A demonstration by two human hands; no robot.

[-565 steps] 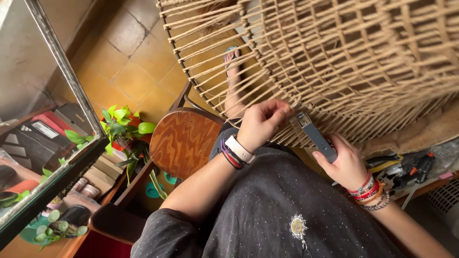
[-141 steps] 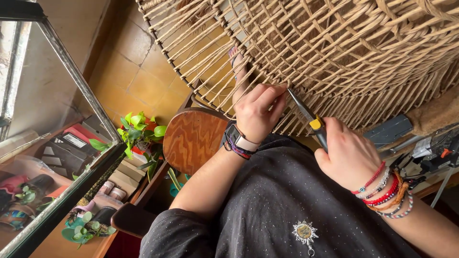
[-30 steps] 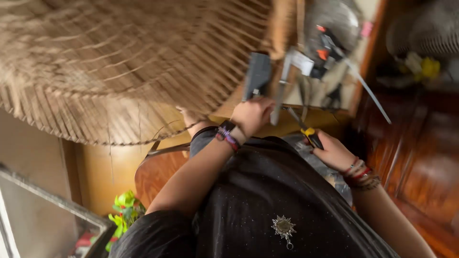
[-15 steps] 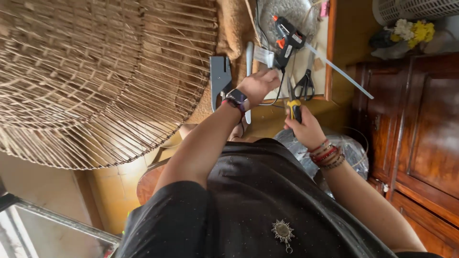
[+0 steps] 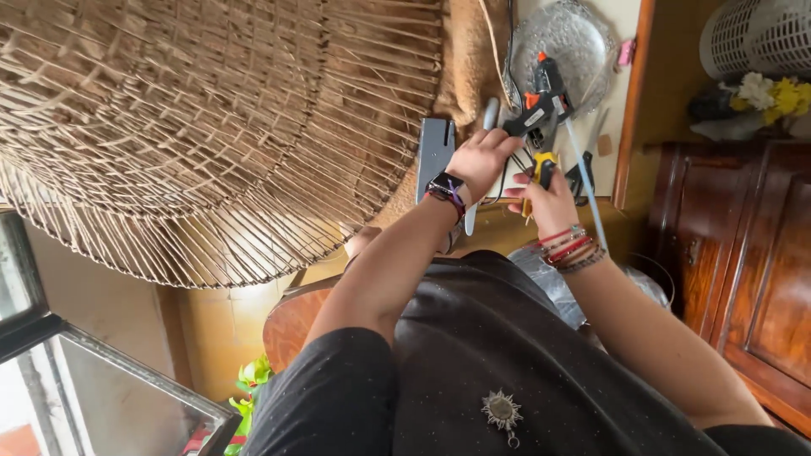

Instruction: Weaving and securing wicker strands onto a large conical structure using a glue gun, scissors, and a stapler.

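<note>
While right hand (image 5: 547, 196) grips yellow cutter (image 5: 541, 169), left hand (image 5: 481, 158) reaches.

A dark wooden cabinet (image 5: 743, 279) with panelled doors fills the right side, its reddish finish catching a soft sheen. On top of it sit yellow and white flowers (image 5: 764, 93) beside a white lattice basket (image 5: 756, 38). The floor (image 5: 220, 329) shows warm ochre tiles below. At lower left, a glass pane in a dark metal frame (image 5: 101, 388) lets in pale daylight. Green leaves (image 5: 252, 380) poke up just beside that frame.
</note>
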